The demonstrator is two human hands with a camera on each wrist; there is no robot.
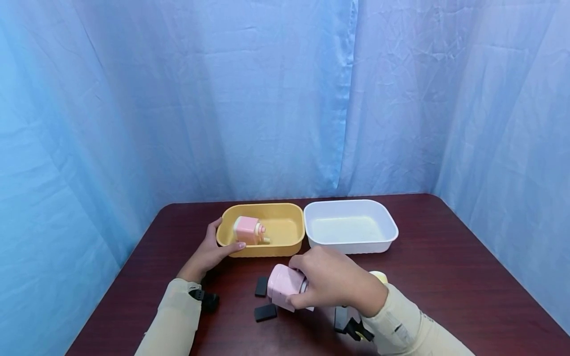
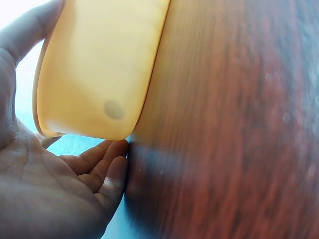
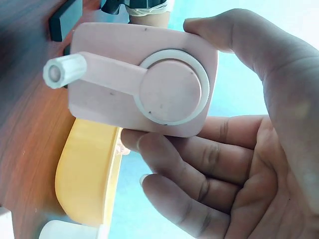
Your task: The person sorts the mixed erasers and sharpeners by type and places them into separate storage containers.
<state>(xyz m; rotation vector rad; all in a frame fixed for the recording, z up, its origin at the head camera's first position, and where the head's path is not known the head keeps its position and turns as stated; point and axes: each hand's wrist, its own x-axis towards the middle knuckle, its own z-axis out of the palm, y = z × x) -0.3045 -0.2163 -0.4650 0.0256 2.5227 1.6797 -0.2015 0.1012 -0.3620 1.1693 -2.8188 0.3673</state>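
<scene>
My right hand [image 1: 331, 279] holds a pink hand-crank pencil sharpener [image 1: 285, 287] low over the front middle of the table, tilted on its side. In the right wrist view, the thumb and fingers pinch the pencil sharpener [image 3: 114, 107] from opposite sides; its crank faces the camera. My left hand [image 1: 213, 252] grips the left end of a yellow plastic bin [image 1: 285, 251], thumb over the front rim. The left wrist view shows the bin's end wall [image 2: 99, 64] between thumb and fingers. Inside the bin lies a second pink pencil sharpener [image 1: 247, 230].
A white bin [image 1: 374, 247] stands right beside the yellow one. Two small black blocks [image 1: 265, 312] lie left of the held sharpener. Beneath my right forearm are a dark block [image 1: 341, 319] and a yellow object [image 1: 379, 276], both partly hidden. Blue curtains [image 1: 285, 99] surround the table.
</scene>
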